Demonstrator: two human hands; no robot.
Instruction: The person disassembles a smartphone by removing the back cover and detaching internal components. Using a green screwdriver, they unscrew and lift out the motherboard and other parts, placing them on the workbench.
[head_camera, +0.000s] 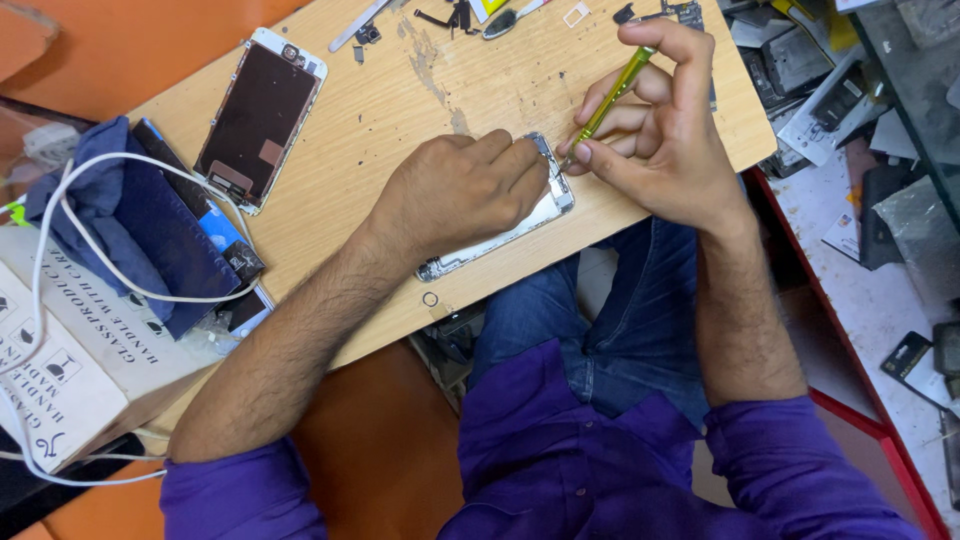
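A silver phone body (500, 240) lies on the wooden board (400, 100), mostly hidden under my left hand (460, 190), which presses down on it. My right hand (665, 140) grips a thin yellow-green screwdriver (612, 95), its tip touching the phone's upper corner next to my left fingertips. A detached phone screen (258, 118) lies face down at the board's left side.
Small parts and tools (455, 18) sit at the board's far edge, a tiny ring (430, 299) near its front edge. A blue cloth (130, 225), white cable (60, 230) and cardboard box (70, 350) are left. Phone parts litter the floor (880, 120) at the right.
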